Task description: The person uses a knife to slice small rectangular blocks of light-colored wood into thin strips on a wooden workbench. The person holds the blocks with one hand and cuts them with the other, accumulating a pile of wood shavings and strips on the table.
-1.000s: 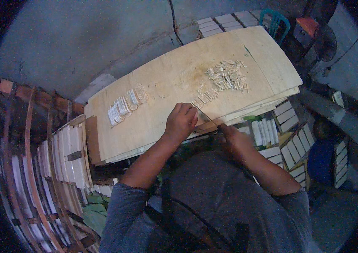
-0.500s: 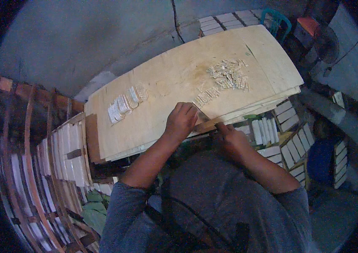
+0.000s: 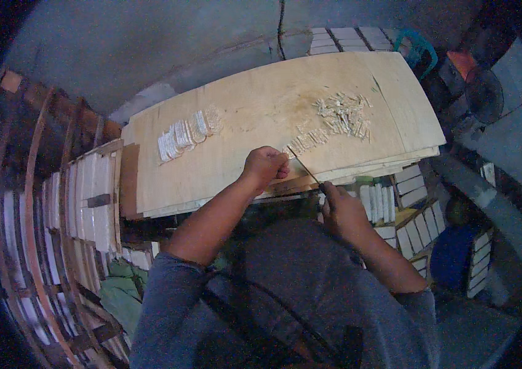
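Note:
My right hand (image 3: 345, 212) grips a long knife (image 3: 306, 165) by its handle, the thin blade angled up-left past my left hand (image 3: 263, 166). That hand's fingers are curled at the near edge of the plywood board (image 3: 255, 92); what they hold is hidden or too small to tell. A short row of small pale cut pieces (image 3: 307, 139) lies just beyond the blade, leading up to a loose pile of similar pieces (image 3: 342, 114) on the right. Whitish, elongated flat pieces (image 3: 184, 135) lie grouped in an overlapping row on the left of the board.
At left stand wooden racks (image 3: 45, 203) with pale panels, and green cloth (image 3: 119, 292). White blocks in frames sit under the board (image 3: 421, 234) and behind it (image 3: 350, 38). A blue drum (image 3: 450, 252), a teal chair (image 3: 422, 49) and a fan (image 3: 483, 93) are at right.
The view has shifted, so the board appears slightly lower and more level. The blade tip now stands a little more clear of my left fingers. My right hand still holds the knife.

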`<action>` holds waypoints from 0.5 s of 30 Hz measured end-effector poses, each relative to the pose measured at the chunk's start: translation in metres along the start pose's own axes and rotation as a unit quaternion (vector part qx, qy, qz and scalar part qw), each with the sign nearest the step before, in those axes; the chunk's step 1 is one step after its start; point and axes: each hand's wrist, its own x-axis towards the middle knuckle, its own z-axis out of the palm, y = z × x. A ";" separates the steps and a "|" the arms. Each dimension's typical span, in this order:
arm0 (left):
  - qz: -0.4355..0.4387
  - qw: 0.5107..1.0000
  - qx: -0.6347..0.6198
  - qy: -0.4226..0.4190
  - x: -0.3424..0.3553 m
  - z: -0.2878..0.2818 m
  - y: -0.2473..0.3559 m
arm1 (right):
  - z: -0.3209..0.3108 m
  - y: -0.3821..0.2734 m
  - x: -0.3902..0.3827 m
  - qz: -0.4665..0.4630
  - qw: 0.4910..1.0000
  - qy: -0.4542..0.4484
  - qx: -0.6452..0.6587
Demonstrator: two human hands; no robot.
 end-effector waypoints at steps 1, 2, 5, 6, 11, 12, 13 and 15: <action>-0.003 1.000 -0.017 -0.003 0.002 0.000 -0.003 | -0.004 -0.003 0.002 0.003 1.000 0.003 0.004; -0.005 0.999 -0.034 -0.005 0.003 -0.002 -0.006 | -0.011 -0.009 0.003 0.007 1.000 0.006 0.008; 0.013 0.997 0.054 -0.045 0.010 -0.009 -0.003 | -0.011 -0.009 0.009 -0.019 0.996 0.080 0.031; 0.006 0.999 0.021 -0.038 0.009 -0.008 -0.004 | -0.010 -0.007 0.010 -0.034 0.992 0.115 0.041; -0.029 0.998 -0.058 -0.021 0.005 -0.002 0.004 | -0.006 -0.021 0.025 -0.088 0.989 0.116 0.038; -0.007 0.999 -0.027 -0.030 0.006 -0.003 0.005 | -0.004 -0.026 0.030 -0.094 0.989 0.111 0.031; 0.013 0.999 0.004 -0.037 0.006 -0.006 0.007 | -0.004 -0.032 0.035 -0.074 0.993 0.093 0.023; 0.032 0.998 0.036 -0.032 0.004 -0.006 0.009 | -0.002 -0.043 0.043 -0.035 0.998 0.057 0.005</action>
